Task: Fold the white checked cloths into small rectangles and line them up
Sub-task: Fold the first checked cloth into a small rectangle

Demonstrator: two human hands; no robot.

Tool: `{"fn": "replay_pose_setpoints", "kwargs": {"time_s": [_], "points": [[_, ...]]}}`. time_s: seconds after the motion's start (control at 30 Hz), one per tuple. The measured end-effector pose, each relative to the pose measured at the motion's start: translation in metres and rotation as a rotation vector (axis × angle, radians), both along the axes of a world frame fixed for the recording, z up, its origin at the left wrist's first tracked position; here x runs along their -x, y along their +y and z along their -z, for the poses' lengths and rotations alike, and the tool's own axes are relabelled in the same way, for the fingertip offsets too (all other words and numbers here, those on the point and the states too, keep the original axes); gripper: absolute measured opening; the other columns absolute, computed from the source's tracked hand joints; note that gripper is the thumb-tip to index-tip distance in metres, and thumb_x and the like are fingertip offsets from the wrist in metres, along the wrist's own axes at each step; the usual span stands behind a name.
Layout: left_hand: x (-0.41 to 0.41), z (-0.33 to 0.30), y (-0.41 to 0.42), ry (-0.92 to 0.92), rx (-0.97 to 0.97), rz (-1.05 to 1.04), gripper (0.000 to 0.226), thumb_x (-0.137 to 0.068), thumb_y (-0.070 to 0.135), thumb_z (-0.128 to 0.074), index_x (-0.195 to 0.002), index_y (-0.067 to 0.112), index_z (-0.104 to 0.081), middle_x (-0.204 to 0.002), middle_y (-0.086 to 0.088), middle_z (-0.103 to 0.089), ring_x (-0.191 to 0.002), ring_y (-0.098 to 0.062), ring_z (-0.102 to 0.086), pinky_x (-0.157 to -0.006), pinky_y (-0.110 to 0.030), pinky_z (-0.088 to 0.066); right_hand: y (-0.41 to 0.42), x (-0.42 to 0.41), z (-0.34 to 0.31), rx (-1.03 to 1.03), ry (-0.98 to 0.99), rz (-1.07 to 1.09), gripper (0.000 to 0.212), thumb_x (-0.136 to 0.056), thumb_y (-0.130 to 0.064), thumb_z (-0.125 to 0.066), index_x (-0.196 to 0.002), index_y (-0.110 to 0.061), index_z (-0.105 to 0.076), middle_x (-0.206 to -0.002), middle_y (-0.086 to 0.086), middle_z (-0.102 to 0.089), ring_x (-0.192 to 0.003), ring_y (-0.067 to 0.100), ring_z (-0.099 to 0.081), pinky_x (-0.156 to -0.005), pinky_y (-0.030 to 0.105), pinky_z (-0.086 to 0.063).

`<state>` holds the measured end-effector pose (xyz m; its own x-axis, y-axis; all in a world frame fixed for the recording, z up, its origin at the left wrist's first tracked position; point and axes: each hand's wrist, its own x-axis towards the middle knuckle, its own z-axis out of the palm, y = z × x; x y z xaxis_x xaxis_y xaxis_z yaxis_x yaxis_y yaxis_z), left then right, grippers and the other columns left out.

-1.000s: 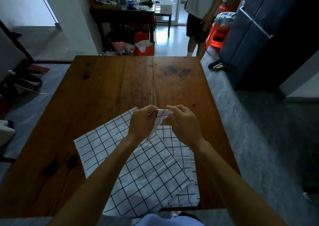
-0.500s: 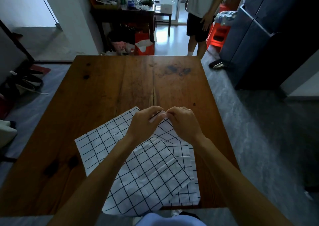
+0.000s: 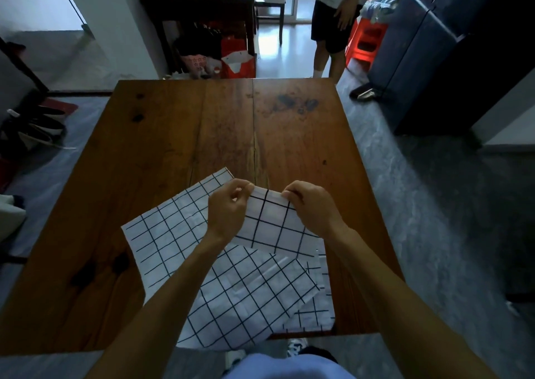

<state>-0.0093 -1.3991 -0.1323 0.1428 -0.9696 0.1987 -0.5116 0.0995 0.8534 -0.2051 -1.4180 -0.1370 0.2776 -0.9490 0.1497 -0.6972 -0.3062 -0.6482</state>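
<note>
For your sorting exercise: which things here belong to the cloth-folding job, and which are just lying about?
Job: held checked cloth, flat checked cloth, left hand, right hand, wooden table.
Lying about: red stool, red bag, shoe.

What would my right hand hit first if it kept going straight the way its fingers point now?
The right hand points left along the lifted edge of the checked cloth it pinches, so it would probably meet the left hand first, pinching the same edge. Depth is uncertain.
</note>
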Motion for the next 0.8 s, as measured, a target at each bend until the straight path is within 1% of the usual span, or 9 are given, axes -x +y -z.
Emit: {"fn": "replay_pose_setpoints", "kwargs": {"time_s": [0.17,0.3,0.37,0.47,0.53,0.6,0.7,0.77,0.8], "points": [[0.011,0.052,0.008,0.042,-0.266,-0.024,0.007,-0.092,0.027,-0.059,-0.085,0.027,-0.061,-0.079,0.006,-0.064,-0.073,-0.003,-0.061,-0.062,-0.023,-0.053,0.002,0.008,0.041,-0.135,0.162,0.009,0.021,-0.098,-0.033,-0.049,-0.096,-0.019,-0.065,-0.088,-0.006,-0.064,-0.077,0.010,-0.058,-0.068,0.032,-0.053],[0.020,0.106,0.006,-0.067,-0.411,-0.082,0.010,-0.093,0.030,-0.057,-0.088,0.023,-0.063,-0.081,0.004,-0.064,-0.071,-0.007,-0.059,-0.065,-0.028,-0.053,-0.001,0.005,0.090,-0.213,0.278,-0.004,0.022,-0.099,-0.031,-0.047,-0.097,-0.016,-0.063,-0.090,0.000,-0.064,-0.077,0.014,-0.057,-0.070,0.035,-0.053],[0.021,0.135,0.003,-0.126,-0.481,-0.120,0.015,-0.094,0.031,-0.055,-0.093,0.019,-0.065,-0.085,0.000,-0.067,-0.071,-0.010,-0.059,-0.065,-0.030,-0.053,-0.004,0.001,0.120,-0.186,0.342,0.004,0.022,-0.098,-0.033,-0.048,-0.101,-0.018,-0.063,-0.095,0.000,-0.064,-0.085,0.015,-0.058,-0.076,0.032,-0.051],[0.024,0.164,0.007,-0.320,-0.418,-0.163,0.017,-0.091,0.025,-0.059,-0.106,0.017,-0.059,-0.096,-0.003,-0.062,-0.085,-0.016,-0.058,-0.072,-0.029,-0.049,-0.001,-0.003,0.158,-0.148,0.401,0.121,0.025,-0.096,-0.034,-0.051,-0.111,-0.018,-0.061,-0.109,0.004,-0.060,-0.102,0.020,-0.054,-0.089,0.034,-0.044],[0.030,0.169,0.013,-0.467,-0.270,-0.120,0.030,-0.088,0.015,-0.060,-0.118,0.013,-0.053,-0.110,-0.008,-0.055,-0.100,-0.021,-0.052,-0.085,-0.032,-0.044,0.010,-0.005,0.168,-0.108,0.361,0.217,0.028,-0.097,-0.030,-0.050,-0.120,-0.015,-0.057,-0.122,0.008,-0.056,-0.117,0.024,-0.049,-0.099,0.041,-0.040],[0.040,0.168,0.020,-0.557,-0.176,0.010,0.041,-0.087,0.006,-0.055,-0.128,0.007,-0.048,-0.126,-0.013,-0.051,-0.118,-0.026,-0.045,-0.099,-0.040,-0.041,0.028,-0.011,0.172,-0.061,0.317,0.209,0.032,-0.098,-0.020,-0.047,-0.128,-0.012,-0.052,-0.137,0.012,-0.050,-0.133,0.027,-0.039,-0.112,0.045,-0.030],[0.050,0.175,0.032,-0.683,-0.270,0.217,0.055,-0.094,0.014,-0.043,-0.145,0.004,-0.027,-0.153,-0.017,-0.025,-0.144,-0.029,-0.016,-0.116,-0.047,-0.019,0.049,-0.021,0.181,-0.128,0.295,0.047,0.045,-0.100,-0.017,-0.042,-0.144,-0.010,-0.037,-0.153,0.012,-0.032,-0.146,0.025,-0.017,-0.120,0.040,-0.011],[0.048,0.185,0.035,-0.744,-0.351,0.282,0.059,-0.099,0.026,-0.030,-0.150,0.008,-0.007,-0.158,-0.014,0.000,-0.146,-0.024,0.007,-0.118,-0.046,-0.001,0.050,-0.024,0.186,-0.195,0.314,-0.044,0.052,-0.102,-0.026,-0.034,-0.151,-0.012,-0.021,-0.159,0.010,-0.015,-0.149,0.021,0.000,-0.121,0.039,-0.002],[0.046,0.190,0.035,-0.785,-0.374,0.303,0.060,-0.099,0.030,-0.025,-0.151,0.009,-0.001,-0.158,-0.012,0.007,-0.145,-0.023,0.013,-0.118,-0.045,0.004,0.048,-0.026,0.189,-0.223,0.330,-0.070,0.054,-0.102,-0.030,-0.028,-0.152,-0.013,-0.014,-0.160,0.008,-0.008,-0.148,0.019,0.005,-0.121,0.039,0.001]]}}
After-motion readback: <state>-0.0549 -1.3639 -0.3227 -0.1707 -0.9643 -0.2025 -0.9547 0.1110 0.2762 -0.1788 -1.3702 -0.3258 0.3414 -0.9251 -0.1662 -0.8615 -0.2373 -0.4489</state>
